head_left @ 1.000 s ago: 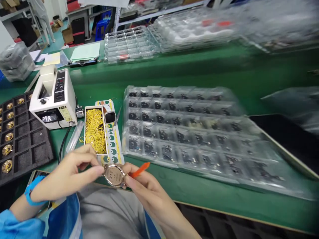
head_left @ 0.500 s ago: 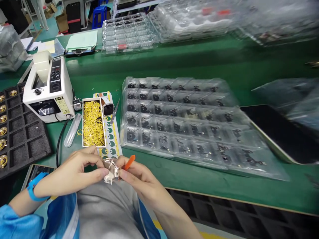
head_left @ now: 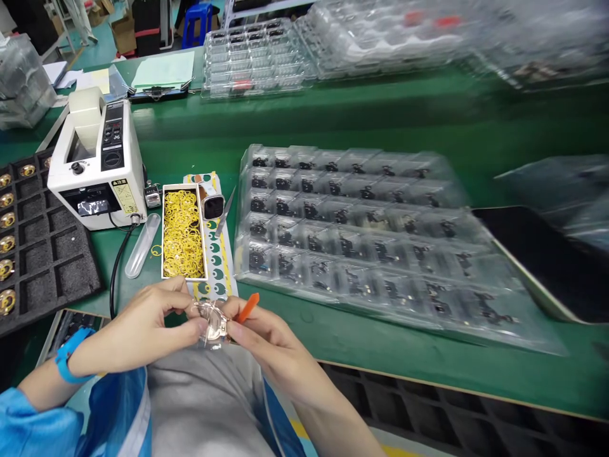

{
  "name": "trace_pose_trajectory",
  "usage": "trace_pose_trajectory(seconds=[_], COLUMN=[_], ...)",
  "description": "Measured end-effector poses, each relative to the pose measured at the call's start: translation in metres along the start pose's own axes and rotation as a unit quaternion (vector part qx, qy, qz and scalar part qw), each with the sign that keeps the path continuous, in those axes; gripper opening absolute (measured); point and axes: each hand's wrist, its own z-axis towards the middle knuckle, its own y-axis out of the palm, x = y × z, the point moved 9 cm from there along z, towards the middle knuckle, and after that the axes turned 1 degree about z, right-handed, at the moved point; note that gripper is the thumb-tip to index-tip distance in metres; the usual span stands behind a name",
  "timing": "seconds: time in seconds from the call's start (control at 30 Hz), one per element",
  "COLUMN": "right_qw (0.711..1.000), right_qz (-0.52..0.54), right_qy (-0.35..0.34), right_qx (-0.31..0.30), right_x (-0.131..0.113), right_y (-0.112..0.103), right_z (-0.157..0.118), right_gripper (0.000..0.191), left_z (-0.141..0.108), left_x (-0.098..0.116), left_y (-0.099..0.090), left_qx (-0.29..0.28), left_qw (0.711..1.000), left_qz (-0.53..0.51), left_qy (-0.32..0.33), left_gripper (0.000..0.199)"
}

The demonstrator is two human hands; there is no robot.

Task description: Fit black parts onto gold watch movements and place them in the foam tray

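Observation:
A small shiny metal part (head_left: 215, 324) with clear film about it is held between my two hands, low in the view. My left hand (head_left: 164, 320) pinches its left side between thumb and fingers. On the right side, my right hand (head_left: 259, 333) grips it with thumb and forefinger, and an orange pointed stick (head_left: 248, 308) pokes up from among those fingers. Just beyond my hands stands a white box (head_left: 206, 254) of yellow rings (head_left: 181, 235). A smartwatch (head_left: 213, 206) and tweezers (head_left: 225, 212) lie beside the box on a patterned sheet (head_left: 217, 257).
A white tape dispenser (head_left: 98, 158) and a clear tube (head_left: 143, 246) are on the left, beside a black foam tray (head_left: 71, 279) with gold parts. Clear trays (head_left: 342, 222) of black parts cover the middle; a dark flat panel (head_left: 537, 254) lies on the right.
The bench items have shifted slightly right in the view. The metal part has turned a little between my fingers; both hands keep nearly the same place and hold.

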Motion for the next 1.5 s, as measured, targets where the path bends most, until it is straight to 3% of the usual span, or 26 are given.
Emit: trace_pose_trajectory(seconds=[0.17, 0.3, 0.37, 0.43, 0.57, 0.7, 0.9, 1.03, 1.13, 1.2, 1.27, 1.33, 1.4, 1.47, 1.5], right_qw=[0.999, 0.998, 0.998, 0.998, 0.998, 0.994, 0.981, 0.961, 0.950, 0.949, 0.953, 0.968, 0.986, 0.983, 0.973], right_qz=[-0.029, -0.016, -0.014, -0.006, 0.022, 0.080, 0.164, 0.235, 0.266, 0.264, 0.248, 0.189, 0.077, -0.046, -0.097], right_qy=[-0.004, -0.009, -0.004, 0.001, 0.001, 0.017, 0.079, 0.109, 0.105, 0.101, 0.106, 0.103, 0.073, 0.005, -0.028], right_qx=[0.041, 0.062, 0.064, 0.057, 0.051, 0.078, 0.070, 0.099, 0.126, 0.139, 0.138, 0.129, 0.133, 0.178, 0.207], right_x=[0.000, -0.002, -0.002, -0.001, 0.001, 0.009, 0.026, 0.031, 0.027, 0.025, 0.025, 0.026, 0.021, 0.007, -0.001], right_y=[-0.006, -0.012, -0.013, -0.011, -0.005, -0.003, 0.008, 0.006, 0.002, 0.001, 0.001, -0.001, -0.007, -0.020, -0.025], right_z=[-0.001, -0.006, -0.007, -0.007, -0.007, -0.010, -0.012, -0.011, -0.009, -0.008, -0.006, -0.005, -0.004, -0.006, -0.008], right_gripper=[0.043, 0.042, 0.042, 0.041, 0.038, 0.037, 0.037, 0.034, 0.030, 0.031, 0.034, 0.041, 0.051, 0.054, 0.051], left_z=[-0.002, -0.014, -0.022, -0.027, -0.013, 0.001, -0.002, -0.004, -0.013, -0.021, -0.026, -0.024, -0.017, -0.009, -0.005], left_x=[0.003, 0.012, 0.019, 0.027, 0.032, 0.018, 0.004, -0.007, -0.006, 0.003, 0.012, 0.011, -0.009, -0.036, -0.046], left_y=[-0.007, -0.031, -0.044, -0.044, -0.013, 0.007, 0.014, 0.017, 0.007, -0.001, -0.004, -0.011, -0.022, -0.020, -0.015], left_qx=[0.082, 0.183, 0.256, 0.287, 0.203, 0.160, 0.133, 0.086, 0.120, 0.158, 0.183, 0.228, 0.289, 0.295, 0.275], left_qw=[0.989, 0.951, 0.939, 0.937, 0.949, 0.957, 0.961, 0.965, 0.956, 0.940, 0.929, 0.933, 0.939, 0.928, 0.919], left_qz=[0.125, 0.250, 0.223, 0.150, 0.027, -0.026, -0.056, -0.040, -0.012, -0.001, 0.009, -0.009, -0.096, -0.224, -0.283], left_qy=[-0.002, 0.017, 0.055, 0.129, 0.240, 0.239, 0.237, 0.243, 0.269, 0.301, 0.322, 0.280, 0.159, 0.033, -0.011], left_gripper=[0.026, 0.031, 0.019, 0.009, 0.008, 0.011, 0.029, 0.060, 0.083, 0.078, 0.058, 0.037, 0.017, 0.002, 0.006])
